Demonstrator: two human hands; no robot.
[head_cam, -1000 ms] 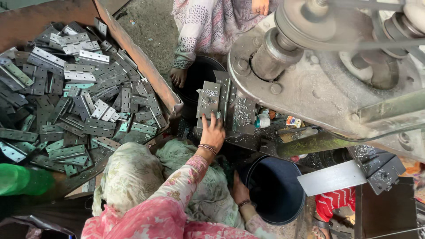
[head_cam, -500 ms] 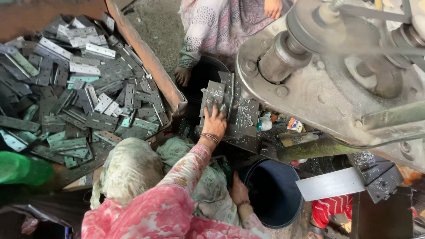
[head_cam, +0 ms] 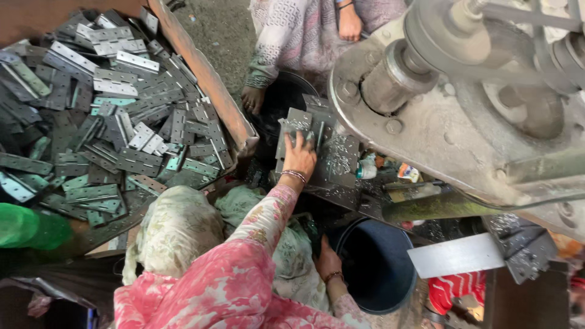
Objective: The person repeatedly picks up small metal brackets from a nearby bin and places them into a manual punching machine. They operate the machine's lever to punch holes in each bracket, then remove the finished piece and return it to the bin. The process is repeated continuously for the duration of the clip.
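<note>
On the machine bed under the big flywheel, left hand (head_cam: 300, 159) lies palm-down with fingers spread on a flat metal plate (head_cam: 295, 129), pressing rather than clamping it. Plate sits on the bed (head_cam: 339, 163), which is littered with shiny chips, just beside the tray's corner. Right hand (head_cam: 328, 261) is low by the lap at the rim of a dark bucket (head_cam: 375, 268); cannot tell whether it holds anything. Plate looks stiff, thin, fairly heavy for its size, edges likely sharp and maybe oily, so best taken by the long edges with thumb and fingers. Rusty tray (head_cam: 210, 79) on the left is heaped with grey hinges (head_cam: 116, 116). Another person's hand (head_cam: 251, 97) hangs near the tray's edge.
</note>
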